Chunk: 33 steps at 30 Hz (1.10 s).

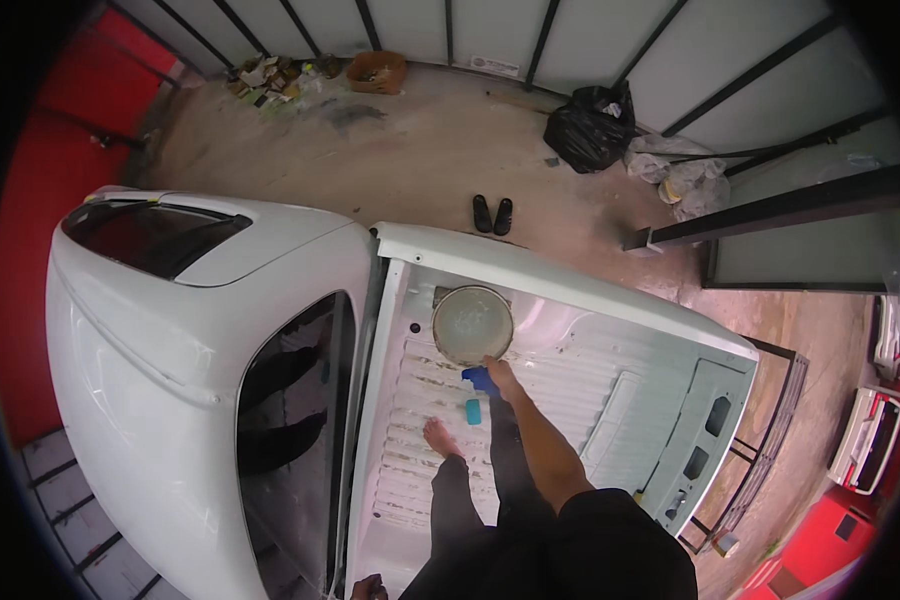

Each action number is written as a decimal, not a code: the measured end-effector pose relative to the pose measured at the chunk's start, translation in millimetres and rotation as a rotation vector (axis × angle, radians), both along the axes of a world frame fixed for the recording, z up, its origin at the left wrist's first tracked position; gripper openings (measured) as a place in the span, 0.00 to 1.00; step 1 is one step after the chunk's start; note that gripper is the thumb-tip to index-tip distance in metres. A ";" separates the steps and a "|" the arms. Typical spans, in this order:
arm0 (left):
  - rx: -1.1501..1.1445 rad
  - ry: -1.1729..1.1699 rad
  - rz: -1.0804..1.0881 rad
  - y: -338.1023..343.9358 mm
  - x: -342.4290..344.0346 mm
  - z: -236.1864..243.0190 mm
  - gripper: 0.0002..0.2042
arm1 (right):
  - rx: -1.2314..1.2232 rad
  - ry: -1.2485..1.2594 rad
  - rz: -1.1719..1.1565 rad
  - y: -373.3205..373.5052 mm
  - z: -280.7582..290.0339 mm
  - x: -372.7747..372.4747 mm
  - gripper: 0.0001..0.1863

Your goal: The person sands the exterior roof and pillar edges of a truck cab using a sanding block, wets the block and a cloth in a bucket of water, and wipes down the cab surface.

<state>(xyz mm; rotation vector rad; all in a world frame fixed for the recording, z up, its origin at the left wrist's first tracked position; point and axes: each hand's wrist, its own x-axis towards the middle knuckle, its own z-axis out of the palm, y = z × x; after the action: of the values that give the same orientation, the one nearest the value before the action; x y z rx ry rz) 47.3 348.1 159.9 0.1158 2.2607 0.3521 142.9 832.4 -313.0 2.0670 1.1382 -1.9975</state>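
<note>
Gripping right hand (501, 379): at the near rim of the round bucket (458, 357), its fingers bent around a blue cloth (480, 381).
Blue cloth: just beside the bucket's near rim; whether it touches the rim is unclear.
Left hand (369, 588): well nearer the person than the bucket and to its left, partly cut off; I cannot tell whether its fingers are clenched or released.
Light-blue block (473, 411): on the ribbed white truck bed (560, 385), near the bucket on the person's side, apart from the blue cloth.
Bare foot (438, 437): on the truck bed, nearer the person than the bucket and slightly left.
Cab (150, 330): white, left of the bucket.
Black slippers (493, 214): on the floor beyond the bucket.
</note>
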 end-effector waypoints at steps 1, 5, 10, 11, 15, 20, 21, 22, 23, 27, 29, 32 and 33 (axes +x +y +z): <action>0.055 0.096 -0.026 -6.2 9.3 14.4 0.19 | -0.093 0.129 0.008 -13.8 32.4 -24.6 0.28; 0.179 0.085 0.047 -20.2 24.8 -3.8 0.18 | 0.043 0.140 0.045 2.4 85.6 -27.3 0.24; -0.023 0.152 0.164 -78.1 60.3 -15.0 0.17 | 0.163 0.337 0.111 -60.8 70.2 -37.9 0.23; 0.081 0.088 0.044 -57.8 40.8 -67.5 0.15 | 0.574 0.191 0.025 -17.0 16.2 24.0 0.31; 0.015 0.019 0.084 -81.5 54.7 -84.2 0.14 | 0.624 0.101 0.199 -45.6 13.5 29.5 0.32; -0.039 0.011 0.269 -64.2 77.9 -53.4 0.13 | 0.341 0.170 0.467 -78.1 76.1 -19.2 0.32; -0.081 -0.030 0.257 -55.3 75.2 -51.5 0.13 | 0.361 0.115 0.510 -80.3 74.3 -21.4 0.30; -0.089 -0.024 0.257 -54.3 79.0 -49.7 0.13 | 0.375 0.068 0.555 -84.7 72.8 -26.4 0.30; -0.027 -0.114 0.330 -54.4 77.6 -52.5 0.14 | 0.382 -0.002 0.594 -87.7 69.3 -26.4 0.30; 0.169 -0.265 0.528 -52.6 81.2 -60.3 0.16 | 0.160 -0.197 0.649 -99.7 21.9 -31.6 0.33; 0.057 -0.255 0.583 -55.7 100.2 -40.6 0.18 | 0.103 -0.199 0.704 -116.7 19.9 -59.8 0.33; -0.076 -0.263 0.627 -55.1 102.3 -31.0 0.20 | 0.036 -0.235 0.776 -117.5 1.0 -73.6 0.31; -0.091 -0.277 0.616 -55.0 102.8 -30.3 0.20 | 0.069 -0.177 0.878 -112.5 -8.7 -72.6 0.30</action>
<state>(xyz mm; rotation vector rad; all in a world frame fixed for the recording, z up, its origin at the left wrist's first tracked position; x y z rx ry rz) 150.0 293.1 129.6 -0.6510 1.9870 0.5452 70.3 719.9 -321.7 1.3295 1.6799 -1.3277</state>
